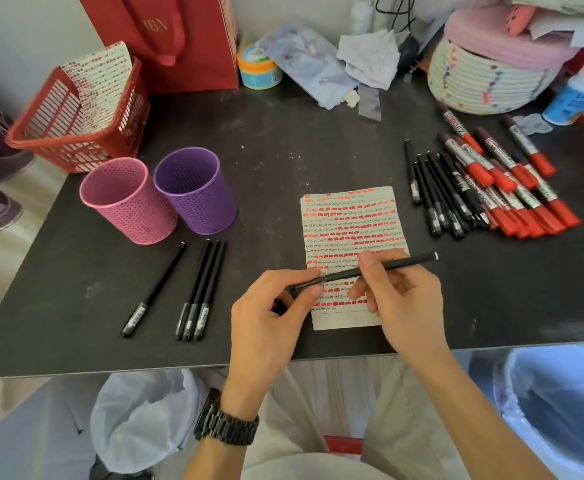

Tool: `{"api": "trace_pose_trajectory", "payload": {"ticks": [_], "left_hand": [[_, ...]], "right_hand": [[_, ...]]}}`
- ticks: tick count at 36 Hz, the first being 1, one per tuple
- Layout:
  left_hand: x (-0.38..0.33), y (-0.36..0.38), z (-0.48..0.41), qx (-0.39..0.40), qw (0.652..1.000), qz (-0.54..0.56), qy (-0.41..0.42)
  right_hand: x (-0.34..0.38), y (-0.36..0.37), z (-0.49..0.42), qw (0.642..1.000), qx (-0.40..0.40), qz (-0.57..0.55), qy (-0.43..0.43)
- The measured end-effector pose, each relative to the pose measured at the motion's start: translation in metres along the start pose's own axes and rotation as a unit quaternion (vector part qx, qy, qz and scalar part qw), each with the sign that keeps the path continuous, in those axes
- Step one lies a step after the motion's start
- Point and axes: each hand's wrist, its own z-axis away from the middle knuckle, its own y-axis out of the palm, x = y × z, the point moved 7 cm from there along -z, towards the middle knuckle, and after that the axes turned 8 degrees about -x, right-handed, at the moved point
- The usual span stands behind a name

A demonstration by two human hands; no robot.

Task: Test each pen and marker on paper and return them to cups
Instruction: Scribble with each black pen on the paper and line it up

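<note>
As the left hand (pixel 270 320) pinched a black pen (pixel 405 261) by one end, the right hand (pixel 405 299) gripped its barrel over the paper (pixel 353 220).

Cups: two, a pink cup (pixel 128 202) and a purple cup (pixel 195 192). Loose black pens at left: four, a single pen (pixel 154 289) plus a group of three (pixel 199 289). Held pen (pixel 398 264): one. Paper sheet (pixel 353 216): one. Right-side pen heap (pixel 439 192) and marker heap (pixel 512 188) overlap, so neither can be counted.

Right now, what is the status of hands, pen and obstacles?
Left hand grips black pen at cap end; right hand holds its barrel. Pen above paper. Four loose pens lie left of paper.
</note>
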Motion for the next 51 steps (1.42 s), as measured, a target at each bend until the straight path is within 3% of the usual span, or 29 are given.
{"api": "trace_pose_trajectory", "payload": {"ticks": [16, 22, 29, 34, 38, 45, 51], "left_hand": [[0.010, 0.007, 0.001, 0.031, 0.999, 0.016, -0.028], [0.004, 0.014, 0.006, 0.061, 0.998, -0.014, -0.009], [0.004, -0.031, 0.011, -0.069, 0.996, 0.029, -0.055], [0.003, -0.120, 0.019, -0.227, 0.973, -0.043, -0.010], [0.030, -0.183, 0.019, -0.284, 0.948, -0.128, -0.062], [0.076, -0.224, 0.012, -0.225, 0.916, -0.307, -0.129], [0.076, -0.204, 0.009, -0.186, 0.921, -0.316, -0.129]], "right_hand": [[-0.001, 0.010, 0.003, 0.995, 0.087, 0.054, -0.019], [0.004, 0.020, 0.010, 0.980, 0.097, 0.137, -0.104], [0.007, 0.013, 0.014, 0.978, 0.065, 0.140, -0.142], [0.006, 0.014, 0.019, 0.965, 0.065, 0.178, -0.182], [0.008, 0.016, 0.020, 0.955, 0.067, 0.200, -0.208], [0.001, 0.011, 0.016, 0.965, 0.051, 0.185, -0.180], [-0.003, 0.011, 0.014, 0.968, 0.058, 0.186, -0.159]]}}
